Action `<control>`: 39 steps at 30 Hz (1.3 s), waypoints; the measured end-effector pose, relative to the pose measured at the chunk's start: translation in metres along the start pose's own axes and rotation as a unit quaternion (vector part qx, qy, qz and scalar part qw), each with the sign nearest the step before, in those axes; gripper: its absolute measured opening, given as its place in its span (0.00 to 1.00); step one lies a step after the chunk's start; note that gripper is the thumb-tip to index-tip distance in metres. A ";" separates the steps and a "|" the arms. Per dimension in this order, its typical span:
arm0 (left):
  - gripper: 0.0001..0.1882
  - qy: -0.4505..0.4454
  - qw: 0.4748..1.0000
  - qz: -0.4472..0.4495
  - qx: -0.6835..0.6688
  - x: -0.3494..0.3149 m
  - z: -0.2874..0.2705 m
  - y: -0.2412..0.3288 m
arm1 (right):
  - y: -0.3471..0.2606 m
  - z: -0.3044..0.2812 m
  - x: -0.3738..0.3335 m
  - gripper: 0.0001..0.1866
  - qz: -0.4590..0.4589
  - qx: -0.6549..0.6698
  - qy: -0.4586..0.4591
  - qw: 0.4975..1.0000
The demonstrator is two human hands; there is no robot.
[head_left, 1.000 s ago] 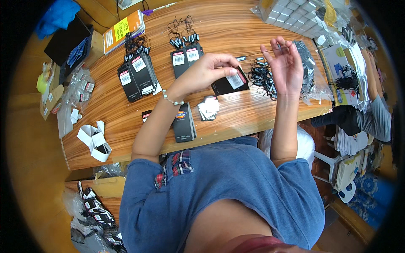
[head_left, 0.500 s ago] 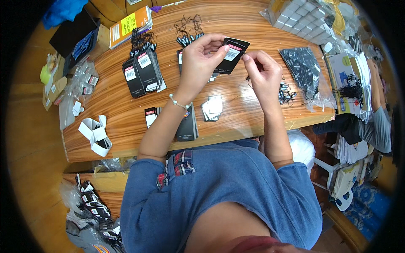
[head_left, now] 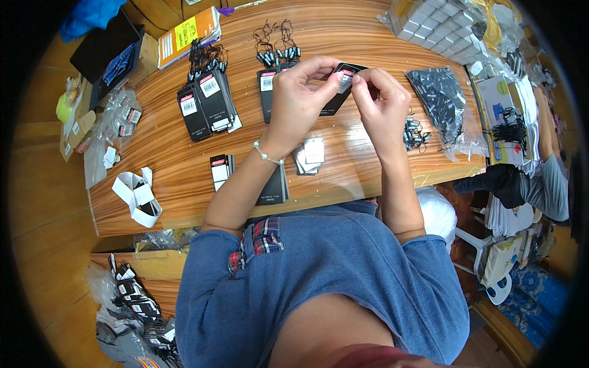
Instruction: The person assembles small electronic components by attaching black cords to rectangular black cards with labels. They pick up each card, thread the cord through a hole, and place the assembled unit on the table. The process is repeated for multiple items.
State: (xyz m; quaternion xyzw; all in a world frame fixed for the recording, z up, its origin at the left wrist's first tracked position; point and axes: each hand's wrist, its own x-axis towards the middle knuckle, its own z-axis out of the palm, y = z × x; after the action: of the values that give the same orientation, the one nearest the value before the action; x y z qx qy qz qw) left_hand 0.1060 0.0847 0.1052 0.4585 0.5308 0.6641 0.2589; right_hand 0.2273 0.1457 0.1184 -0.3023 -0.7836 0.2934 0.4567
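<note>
My left hand (head_left: 296, 95) holds a black hang tag (head_left: 332, 108) with a red-and-white sticker, raised over the table. My right hand (head_left: 385, 104) is pinched at the tag's upper right edge; whatever its fingertips hold is hidden. Behind my left hand stand upright black tags (head_left: 267, 86), with black strings (head_left: 279, 56) fanned out above them. More black tags (head_left: 274, 189) lie partly under my left forearm, beside a small stack of labelled tags (head_left: 219, 174). Small white cards (head_left: 313, 151) lie between my arms. Strings with grey tips (head_left: 417, 135) are heaped right of my right hand.
Stacks of strung black tags (head_left: 211, 104) stand at the left, with a white ribbon loop (head_left: 138, 197) nearer me. A clear bag of black strings (head_left: 437, 98) lies at the right, below stacked white boxes (head_left: 432, 27). Another person's arm (head_left: 549, 132) shows at far right.
My right hand has shifted up and left, so its fingertips now overlap the tag and cover part of its sticker. My left hand and the tag have moved slightly right.
</note>
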 end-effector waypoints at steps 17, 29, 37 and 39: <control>0.08 -0.014 0.990 0.083 0.117 -0.003 -0.004 0.006 | 0.000 0.002 0.001 0.05 0.017 0.017 -0.017 1.000; 0.08 -0.071 0.984 0.083 0.140 -0.004 -0.020 0.016 | 0.007 0.011 -0.002 0.05 0.106 0.270 0.040 0.956; 0.10 -0.046 0.913 0.264 0.308 0.001 -0.030 0.017 | 0.014 0.001 0.002 0.08 0.138 0.301 -0.101 0.938; 0.10 -0.054 0.879 0.316 0.352 0.003 -0.030 0.017 | 0.016 0.003 0.001 0.07 0.158 0.339 -0.093 0.923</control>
State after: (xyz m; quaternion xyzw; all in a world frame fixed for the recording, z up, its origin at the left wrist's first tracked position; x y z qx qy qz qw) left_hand 0.0804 0.0679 0.1221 0.6980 0.5417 0.4541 -0.1148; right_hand 0.2276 0.1567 0.1061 -0.2208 -0.6181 0.6365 0.4051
